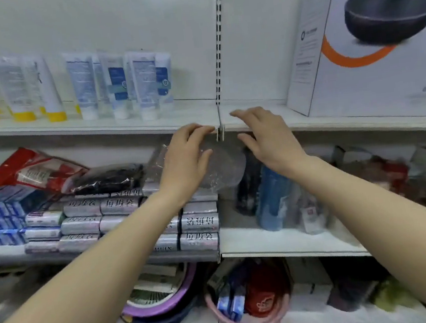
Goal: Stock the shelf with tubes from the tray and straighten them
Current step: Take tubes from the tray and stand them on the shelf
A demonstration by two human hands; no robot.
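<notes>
Tubes (pixel 117 84) upright; label print perhaps too blurred.

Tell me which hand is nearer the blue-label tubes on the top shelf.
Left. The left hand sits just below and right of the blue-label tubes; the right hand is farther right, beyond the slotted upright.

White plastic tubes with blue labels (pixel 119 84) are standing cap-down in a tight cluster on the white upper shelf (pixel 113 125), left of the slotted upright. White plastic tubes with yellow caps (pixel 19 89) are standing cap-down just beside them at the shelf's left end, some leaning slightly.
</notes>
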